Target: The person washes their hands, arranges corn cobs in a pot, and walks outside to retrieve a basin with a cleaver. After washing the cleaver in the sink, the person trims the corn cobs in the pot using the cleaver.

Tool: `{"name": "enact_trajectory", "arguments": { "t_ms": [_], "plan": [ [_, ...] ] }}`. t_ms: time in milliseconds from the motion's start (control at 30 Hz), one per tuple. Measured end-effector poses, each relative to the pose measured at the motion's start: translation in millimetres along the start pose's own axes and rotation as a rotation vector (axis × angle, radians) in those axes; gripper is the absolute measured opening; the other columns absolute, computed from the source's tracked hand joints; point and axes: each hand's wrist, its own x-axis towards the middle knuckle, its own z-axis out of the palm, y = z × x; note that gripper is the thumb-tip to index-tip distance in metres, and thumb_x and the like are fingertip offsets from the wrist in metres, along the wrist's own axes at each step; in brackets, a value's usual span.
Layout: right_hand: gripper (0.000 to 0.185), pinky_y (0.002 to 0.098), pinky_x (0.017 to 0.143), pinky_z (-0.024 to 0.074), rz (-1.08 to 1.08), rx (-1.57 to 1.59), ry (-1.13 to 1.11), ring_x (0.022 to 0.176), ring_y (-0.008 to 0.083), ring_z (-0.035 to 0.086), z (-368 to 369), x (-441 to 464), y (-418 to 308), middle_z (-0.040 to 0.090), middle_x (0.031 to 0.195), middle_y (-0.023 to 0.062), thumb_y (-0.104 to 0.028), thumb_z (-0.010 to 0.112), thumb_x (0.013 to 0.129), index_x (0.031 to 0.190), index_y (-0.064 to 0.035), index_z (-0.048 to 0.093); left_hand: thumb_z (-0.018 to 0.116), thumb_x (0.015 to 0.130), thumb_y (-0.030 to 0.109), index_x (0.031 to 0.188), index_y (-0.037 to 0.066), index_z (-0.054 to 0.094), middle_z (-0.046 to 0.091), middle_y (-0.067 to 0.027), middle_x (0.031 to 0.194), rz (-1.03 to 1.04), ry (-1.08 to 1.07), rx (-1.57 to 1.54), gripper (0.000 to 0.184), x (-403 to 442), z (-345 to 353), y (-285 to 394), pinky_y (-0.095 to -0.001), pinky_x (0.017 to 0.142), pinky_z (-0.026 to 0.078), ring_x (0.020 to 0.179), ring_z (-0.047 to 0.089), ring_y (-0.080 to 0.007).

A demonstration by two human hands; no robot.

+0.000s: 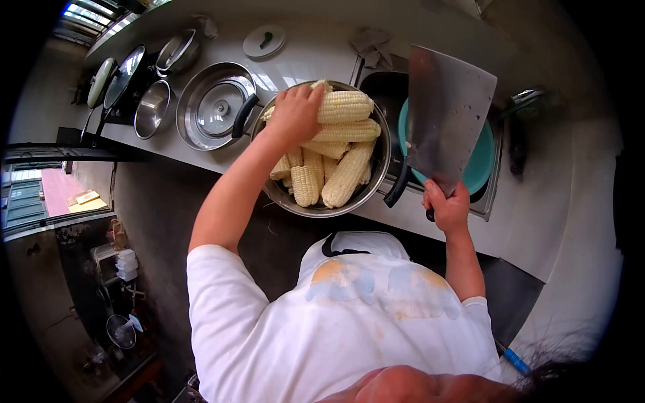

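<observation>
Peeled pale corn cobs [348,178] fill a large steel pot [322,212] with black handles on the counter. Over the upper left of the pile, my left hand [295,115] has its fingers curled round the end of a corn cob [348,106]; its fingertips are partly hidden. My right hand [447,205] grips the handle of a broad cleaver [449,114], to the right of the pot. The cleaver's blade points away from me, raised in front of a teal basin [485,158].
The teal basin sits at the sink [494,201]. Left of the pot are a steel pan with a glass lid [216,107], a steel bowl [153,109] and several pans by the stove. A white lid [264,41] and a grey cloth [371,47] lie at the back.
</observation>
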Motion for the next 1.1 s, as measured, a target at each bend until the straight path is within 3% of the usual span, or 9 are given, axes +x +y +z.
{"name": "enact_trajectory", "arguments": {
  "t_ms": [200,267,333,400,533,667,733,833,1100],
  "plan": [
    [0.008,0.0257,0.047,0.0415,-0.023,-0.085,-0.055,0.047,0.0093,0.047,3,-4,-5,0.053,0.059,0.0029,-0.007,0.057,0.083,0.085,-0.0014,0.052,0.072,0.063,0.027,0.114,0.001,0.052,0.055,-0.0174,0.111,-0.194,-0.229,-0.109,0.061,-14,-43,3,-0.0368,0.087,0.043,0.104,0.054,-0.0297],
    [0.014,0.0224,0.046,0.0393,-0.123,-0.475,-0.107,0.05,0.0066,0.048,5,-3,-9,0.051,0.058,0.0028,-0.005,0.063,0.079,0.089,-0.001,0.056,0.071,0.064,0.028,0.104,-0.002,0.055,0.06,-0.0154,0.096,-0.352,-0.254,-0.788,0.052,-34,-53,-4,-0.0366,0.078,0.047,0.092,0.059,-0.0273],
    [0.024,0.0231,0.047,0.0412,-0.255,-0.482,-0.127,0.05,0.01,0.05,23,-1,-25,0.056,0.064,0.0046,0.0,0.064,0.074,0.097,-0.0026,0.057,0.07,0.068,0.027,0.101,-0.002,0.055,0.061,-0.0128,0.087,-0.329,-0.194,-0.976,0.046,-57,-35,-6,-0.034,0.074,0.049,0.084,0.061,-0.0226],
    [0.034,0.0242,0.049,0.0438,-0.466,-0.578,-0.241,0.053,0.0148,0.055,42,6,-40,0.062,0.073,0.0047,0.004,0.064,0.069,0.101,-0.004,0.058,0.07,0.07,0.025,0.11,-0.002,0.053,0.058,-0.0126,0.094,-0.497,-0.334,-1.663,0.051,-74,-30,0,-0.0318,0.068,0.052,0.084,0.06,-0.0202],
    [0.044,0.0281,0.054,0.0472,-0.62,-0.629,-0.354,0.062,0.0216,0.061,65,12,-42,0.063,0.077,0.0079,0.006,0.06,0.064,0.106,-0.005,0.058,0.062,0.082,0.024,0.128,0.004,0.039,0.053,-0.0095,0.115,-0.609,-0.246,-2.153,0.056,-103,-6,7,-0.0316,0.083,0.05,0.099,0.057,-0.0175],
    [0.042,0.0304,0.053,0.0483,-0.696,-0.667,-0.364,0.063,0.0226,0.06,81,16,-43,0.061,0.074,0.0052,0.002,0.066,0.059,0.099,-0.0067,0.057,0.056,0.086,0.027,0.134,0.006,0.033,0.049,-0.0082,0.123,-0.304,-0.279,-2.046,0.058,-111,-1,10,-0.0303,0.09,0.046,0.108,0.053,-0.0164],
    [0.043,0.0308,0.053,0.0483,-0.706,-0.684,-0.367,0.063,0.0226,0.06,84,15,-45,0.061,0.073,0.0049,0.001,0.067,0.059,0.099,-0.007,0.056,0.053,0.088,0.026,0.135,0.006,0.031,0.047,-0.009,0.126,-0.182,-0.295,-2.295,0.057,-112,-3,13,-0.0307,0.092,0.045,0.109,0.052,-0.017],
    [0.043,0.0311,0.053,0.0482,-0.708,-0.698,-0.378,0.062,0.0223,0.06,89,13,-50,0.06,0.072,0.0043,0.0,0.067,0.058,0.099,-0.0076,0.056,0.052,0.088,0.028,0.135,0.006,0.032,0.047,-0.0106,0.126,-0.36,-0.362,-2.162,0.055,-108,7,12,-0.0327,0.089,0.047,0.109,0.052,-0.0175],
    [0.041,0.0306,0.051,0.0475,-0.69,-0.716,-0.383,0.059,0.0212,0.059,90,8,-50,0.058,0.069,0.0032,-0.001,0.068,0.059,0.098,-0.0083,0.056,0.049,0.09,0.03,0.134,0.006,0.033,0.048,-0.0111,0.126,-0.34,-0.37,-2.212,0.052,-110,11,15,-0.0352,0.09,0.047,0.108,0.053,-0.0195]
  ]
}}
